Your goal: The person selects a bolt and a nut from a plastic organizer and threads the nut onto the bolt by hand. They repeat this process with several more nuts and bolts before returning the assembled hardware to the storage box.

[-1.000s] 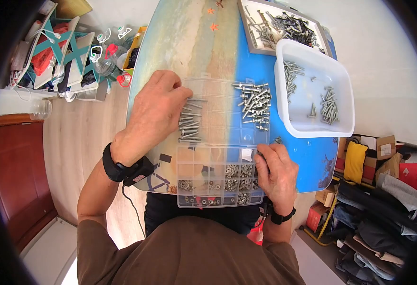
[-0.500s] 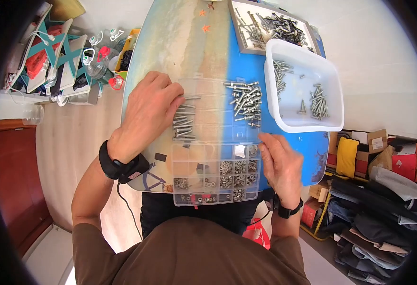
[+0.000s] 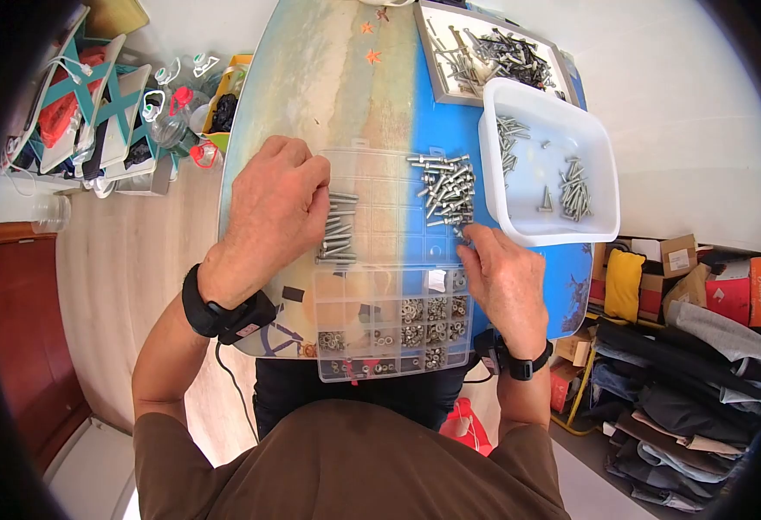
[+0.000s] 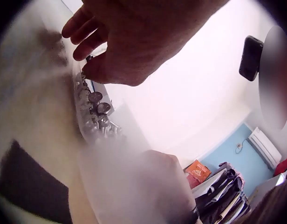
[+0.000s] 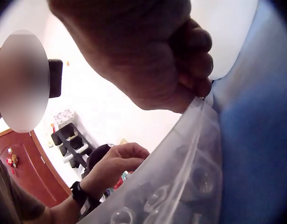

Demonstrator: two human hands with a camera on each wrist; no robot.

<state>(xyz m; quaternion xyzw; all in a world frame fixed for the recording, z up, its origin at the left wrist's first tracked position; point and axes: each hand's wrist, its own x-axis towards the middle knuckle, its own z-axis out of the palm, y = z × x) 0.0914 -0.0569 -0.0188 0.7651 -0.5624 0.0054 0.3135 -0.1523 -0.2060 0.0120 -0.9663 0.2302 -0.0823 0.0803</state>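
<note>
A clear plastic compartment case (image 3: pixel 380 253) lies open on the table. In its far half, a row of long bolts (image 3: pixel 339 227) sits at the left and a pile of bolts (image 3: pixel 448 189) at the right. My left hand (image 3: pixel 278 198) is at the left edge beside the row, its fingers loosely bent in the left wrist view. My right hand (image 3: pixel 508 282) has thumb and forefinger together on a small bolt (image 3: pixel 460 232) at the pile's near end. In the right wrist view, those curled fingers (image 5: pixel 194 60) meet at the case's edge.
Nuts and washers (image 3: pixel 413 310) fill several compartments of the near half. A white plastic tub (image 3: pixel 553 227) holding bolts stands right of the case. Behind it, a shallow box (image 3: pixel 437 65) holds more screws. Bottles (image 3: pixel 172 130) stand left of the table, folded clothes (image 3: pixel 675 407) to the right.
My right hand has moved away from the case's near half, up to the low end of the bolt pile. The left hand stays by the row of bolts, shifting slightly.
</note>
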